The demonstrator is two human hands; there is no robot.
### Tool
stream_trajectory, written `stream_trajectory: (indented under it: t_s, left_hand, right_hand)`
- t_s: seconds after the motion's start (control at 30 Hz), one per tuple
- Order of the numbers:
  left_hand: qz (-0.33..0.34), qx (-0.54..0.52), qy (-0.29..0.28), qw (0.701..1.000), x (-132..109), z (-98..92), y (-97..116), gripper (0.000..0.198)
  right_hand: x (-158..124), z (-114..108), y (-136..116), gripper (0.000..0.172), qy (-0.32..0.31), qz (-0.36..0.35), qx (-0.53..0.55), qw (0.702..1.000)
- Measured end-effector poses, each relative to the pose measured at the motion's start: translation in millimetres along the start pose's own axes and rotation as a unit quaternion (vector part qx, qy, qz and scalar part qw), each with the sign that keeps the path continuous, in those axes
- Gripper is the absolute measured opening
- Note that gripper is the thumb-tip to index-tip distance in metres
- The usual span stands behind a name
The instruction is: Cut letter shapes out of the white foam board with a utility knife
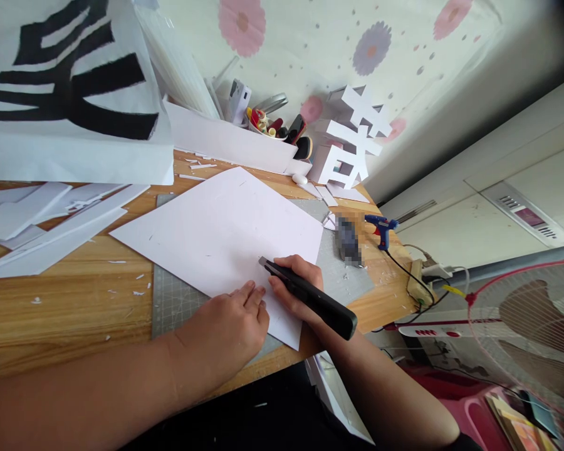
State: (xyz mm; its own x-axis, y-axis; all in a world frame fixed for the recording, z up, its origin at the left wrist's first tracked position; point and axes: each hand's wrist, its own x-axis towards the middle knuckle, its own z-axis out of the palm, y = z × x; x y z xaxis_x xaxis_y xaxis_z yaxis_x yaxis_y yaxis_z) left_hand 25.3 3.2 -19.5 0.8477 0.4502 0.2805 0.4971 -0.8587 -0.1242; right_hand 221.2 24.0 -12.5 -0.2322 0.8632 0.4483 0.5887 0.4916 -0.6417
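Observation:
A white sheet of board (225, 232) lies askew over a grey cutting mat (173, 307) on the wooden table. My right hand (298, 285) is closed round a black utility knife (317, 300), its blade end pointing to the upper left, over the lower right part of the board. Whether the blade touches the surface I cannot tell. My left hand (237, 322) rests on the board's near edge, to the left of the knife, fingers slightly bent and pressed down, holding nothing visible. A few short marks show on the board.
White offcuts (51, 219) and a sheet with black lettering (75, 81) lie at left. Behind stand a tool cup (270, 128) and a white cut-out character (348, 141). A blue glue gun (382, 230) with its cord and a fan (531, 326) are at right.

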Motion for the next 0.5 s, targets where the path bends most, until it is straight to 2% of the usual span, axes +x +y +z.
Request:
stream_trajectory:
  t_s: [0.27, 0.5]
  left_hand:
    - [-0.005, 0.015, 0.062, 0.998, -2, 0.9, 0, 0.032]
    - [-0.004, 0.023, 0.064, 0.998, -3, 3.7, 0, 0.036]
  right_hand:
    - [-4, -16, 13, 0.018, -0.04, -0.065, -0.024, 0.997]
    - [-12, -26, 15, 0.02, -0.069, -0.076, -0.013, 0.995]
